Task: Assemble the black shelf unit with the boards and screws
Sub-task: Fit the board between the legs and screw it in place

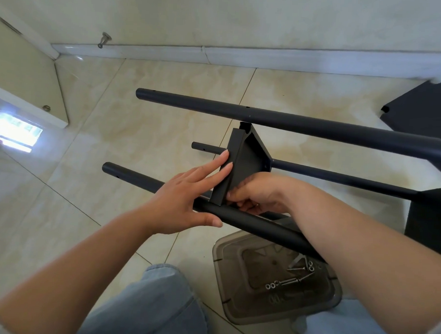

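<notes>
About half built, I'd judge: the frame (304, 125) lies sideways at centre. Left hand (188, 190) presses flat against a middle board (236, 165); right hand (258, 196) pinches its corner. Screws (291, 277) wait at five o'clock.

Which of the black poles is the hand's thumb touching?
The nearest pole, the one lowest in the picture. The left hand rests its thumb on it. The far pole and the thin middle pole lie beyond, and that thumb touches neither.
</notes>
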